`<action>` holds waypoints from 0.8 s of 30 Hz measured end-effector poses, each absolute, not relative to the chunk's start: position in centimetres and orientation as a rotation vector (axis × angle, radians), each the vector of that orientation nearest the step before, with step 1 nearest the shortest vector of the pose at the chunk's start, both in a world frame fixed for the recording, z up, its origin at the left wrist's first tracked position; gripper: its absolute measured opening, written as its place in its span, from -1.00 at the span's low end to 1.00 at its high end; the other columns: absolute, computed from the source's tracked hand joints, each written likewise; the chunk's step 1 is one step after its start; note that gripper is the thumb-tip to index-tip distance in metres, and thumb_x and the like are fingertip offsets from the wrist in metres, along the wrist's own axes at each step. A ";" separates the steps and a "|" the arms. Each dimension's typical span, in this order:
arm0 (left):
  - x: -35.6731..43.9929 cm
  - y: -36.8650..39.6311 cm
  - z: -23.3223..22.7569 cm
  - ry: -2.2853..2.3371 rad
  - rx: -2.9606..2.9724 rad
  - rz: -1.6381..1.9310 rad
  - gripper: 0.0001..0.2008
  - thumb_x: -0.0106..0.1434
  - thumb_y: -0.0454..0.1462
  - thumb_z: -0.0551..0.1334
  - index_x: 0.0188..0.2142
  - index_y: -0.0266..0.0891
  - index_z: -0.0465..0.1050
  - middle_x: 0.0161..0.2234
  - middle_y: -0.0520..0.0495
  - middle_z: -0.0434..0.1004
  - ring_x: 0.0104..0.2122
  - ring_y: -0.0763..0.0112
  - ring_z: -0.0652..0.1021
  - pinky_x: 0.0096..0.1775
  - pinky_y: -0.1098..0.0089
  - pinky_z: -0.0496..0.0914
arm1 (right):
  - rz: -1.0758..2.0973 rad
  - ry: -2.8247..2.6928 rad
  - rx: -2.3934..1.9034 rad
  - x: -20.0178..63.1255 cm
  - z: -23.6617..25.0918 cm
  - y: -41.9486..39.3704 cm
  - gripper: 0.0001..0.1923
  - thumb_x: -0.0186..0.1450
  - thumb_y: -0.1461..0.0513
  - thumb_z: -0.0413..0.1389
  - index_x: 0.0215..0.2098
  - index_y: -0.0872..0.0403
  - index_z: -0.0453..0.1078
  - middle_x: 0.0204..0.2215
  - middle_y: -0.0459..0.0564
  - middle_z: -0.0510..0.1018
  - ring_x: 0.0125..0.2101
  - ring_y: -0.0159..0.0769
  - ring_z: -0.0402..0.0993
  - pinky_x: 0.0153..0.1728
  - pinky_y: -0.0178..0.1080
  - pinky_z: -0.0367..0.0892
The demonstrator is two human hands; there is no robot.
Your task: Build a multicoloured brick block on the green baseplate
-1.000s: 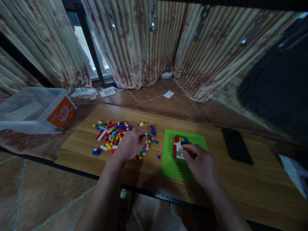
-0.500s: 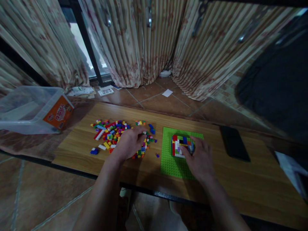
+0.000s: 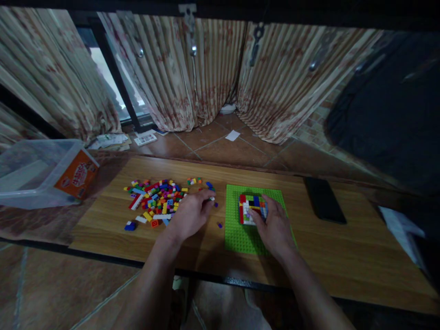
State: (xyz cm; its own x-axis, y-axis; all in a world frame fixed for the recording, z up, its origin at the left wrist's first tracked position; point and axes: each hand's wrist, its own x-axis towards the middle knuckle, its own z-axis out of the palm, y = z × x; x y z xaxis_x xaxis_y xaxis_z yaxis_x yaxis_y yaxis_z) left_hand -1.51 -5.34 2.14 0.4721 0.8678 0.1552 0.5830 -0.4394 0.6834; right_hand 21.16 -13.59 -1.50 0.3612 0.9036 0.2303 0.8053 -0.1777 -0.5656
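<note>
My left hand [image 3: 193, 211] is closed in a pinch, with a small white toy brick [image 3: 212, 198] at its fingertips. It hovers over the right side of a loose pile of coloured toy bricks [image 3: 156, 198] and hides part of it. My right hand [image 3: 273, 224] has its thumb and fingers around a low brick model [image 3: 245, 211] with red, white, blue and yellow pieces. That model sits on a green studded baseplate [image 3: 237, 238]; the hand covers its right side. A small purple brick [image 3: 220, 225] lies between the pile and the baseplate.
A black phone [image 3: 325, 200] lies right of the baseplate on the wooden table [image 3: 206, 256]. At the far left stands a clear plastic bin [image 3: 37, 183] with an orange label. A blue and white brick piece [image 3: 130, 226] lies at the pile's near left. Curtains [image 3: 213, 78] hang behind.
My left hand has moved right across the pile toward the baseplate, the white brick still at its fingertips. My right hand stays on the brick model. The camera view has shifted a little.
</note>
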 end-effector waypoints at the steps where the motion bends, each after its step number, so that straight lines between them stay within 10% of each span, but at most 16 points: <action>1: -1.1 -5.6 2.1 1.185 2.166 0.668 -0.77 0.29 -0.31 0.11 -0.10 -0.24 0.47 -0.21 -0.12 0.61 -0.26 0.29 0.59 -0.18 0.34 0.41 | 0.229 -1.438 -1.971 21.7 -1.4 -13.5 -0.40 0.30 -0.05 0.02 0.17 0.14 0.24 0.06 0.28 0.41 0.08 0.06 0.31 0.05 0.15 0.22; 11: 2.5 -7.5 1.6 0.918 1.926 0.607 -0.74 0.30 -0.34 0.11 -0.01 -0.24 0.33 -0.27 -0.07 0.53 -0.29 0.35 0.55 -0.22 0.36 0.40 | 0.475 -1.192 -1.624 23.6 1.1 -13.4 -0.70 0.32 0.06 0.05 -0.17 0.06 0.50 -0.20 0.06 0.60 -0.20 -0.20 0.51 -0.14 -0.12 0.38; 24: 4.3 -8.5 2.0 0.643 1.467 0.596 -0.60 0.34 -0.27 0.10 0.15 -0.24 0.17 -0.37 -0.01 0.47 -0.39 0.43 0.52 -0.25 0.38 0.39 | 0.753 -1.583 -1.409 20.8 2.4 -14.6 -0.75 0.34 0.21 0.04 -0.06 -0.02 0.46 -0.20 -0.02 0.54 -0.17 -0.27 0.47 -0.11 -0.17 0.34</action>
